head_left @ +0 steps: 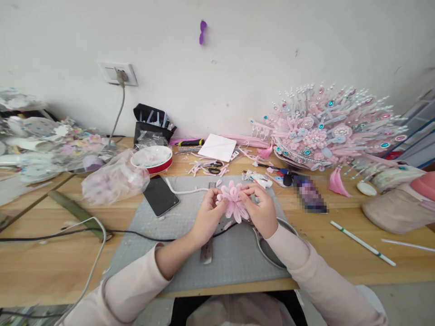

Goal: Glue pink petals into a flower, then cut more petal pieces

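Observation:
A pink pipe-cleaner flower (pixel 234 206) with looped petals is held above the grey cutting mat (pixel 183 267). My left hand (pixel 208 215) pinches its petals from the left. From the other side, my right hand (pixel 261 207) grips the petals between thumb and fingers. Beneath the flower and partly hidden by my hands lies a metal ruler (pixel 206 254). A grey round-rimmed object (pixel 268 256) sits under my right wrist, mostly covered by the sleeve. Small pink scraps lie on the mat near the flower.
A black phone (pixel 161 195) lies at the mat's left edge. Black-handled scissors (pixel 215 167), pink scraps and a white card (pixel 217 147) are behind. A large pink jewelled headdress (pixel 326 131) stands back right. A red-rimmed dish (pixel 152 160) sits back left. A black cable (pixel 142 234) crosses the mat.

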### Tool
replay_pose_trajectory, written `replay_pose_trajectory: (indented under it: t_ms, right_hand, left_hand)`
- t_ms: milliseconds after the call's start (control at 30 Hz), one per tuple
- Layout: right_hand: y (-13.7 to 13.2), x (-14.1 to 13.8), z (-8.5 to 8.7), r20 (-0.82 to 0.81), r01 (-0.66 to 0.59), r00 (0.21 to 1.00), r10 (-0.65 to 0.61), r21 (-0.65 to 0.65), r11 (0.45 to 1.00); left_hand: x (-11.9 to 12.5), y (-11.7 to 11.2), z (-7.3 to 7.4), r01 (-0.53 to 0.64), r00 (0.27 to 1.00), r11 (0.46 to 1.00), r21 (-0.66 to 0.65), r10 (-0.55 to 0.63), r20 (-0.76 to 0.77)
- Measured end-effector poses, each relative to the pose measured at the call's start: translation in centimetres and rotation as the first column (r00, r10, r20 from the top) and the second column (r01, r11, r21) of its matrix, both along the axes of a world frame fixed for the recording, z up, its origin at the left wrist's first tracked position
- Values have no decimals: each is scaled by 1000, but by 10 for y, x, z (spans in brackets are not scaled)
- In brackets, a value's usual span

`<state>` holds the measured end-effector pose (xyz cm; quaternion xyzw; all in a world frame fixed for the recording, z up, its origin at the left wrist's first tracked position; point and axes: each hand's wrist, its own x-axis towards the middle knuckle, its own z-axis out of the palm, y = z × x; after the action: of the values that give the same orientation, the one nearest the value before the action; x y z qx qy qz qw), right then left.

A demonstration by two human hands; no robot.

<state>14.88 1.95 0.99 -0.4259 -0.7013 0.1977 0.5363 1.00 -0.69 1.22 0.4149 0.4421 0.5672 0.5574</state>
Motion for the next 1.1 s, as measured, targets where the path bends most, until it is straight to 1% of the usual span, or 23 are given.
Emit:
replay_pose_trajectory:
  t_ms: [133,267,367,567,667,767,833,900,1000,1100]
  right_hand:
    - [-1,1,2,-18,-26,1000,25,-46,999]
    - [-1,2,2,-108,-10,994,-1,-101,995]
    - [1,2,0,-139,-13,990,-5,-129,992]
    - [2,1,-2,-224,-45,974,-13,-253,967]
    - [2,0,-3,-208,-48,978,-10,-272,961]
    - [3,0,-5,-153,-79,988,33,-304,949]
    - [4,0,-5,-134,-102,989,60,-337,936]
    - [4,1,-5,-133,-105,989,61,-359,927]
    - [6,3,-1,-132,-77,991,29,-376,923]
    - [8,7,2,-99,-47,995,8,-396,917]
  left_hand:
    - [0,1,-1,0,1000,1000,-9,0,14]
    - [-2,5,-6,-6,998,1000,-11,7,65]
    - [-3,7,-9,-10,995,1000,-11,11,101]
    - [-3,8,-13,-33,989,999,7,32,145]
    - [-3,10,-14,-80,986,997,22,75,150]
    - [-2,10,-13,-85,986,996,33,79,150]
    - [-1,8,-11,-68,988,997,23,65,138]
    - [2,5,-7,-47,993,999,2,46,106]
    - [4,2,-1,-17,999,1000,-15,18,48]
    - [2,3,2,41,999,999,-34,-42,-19]
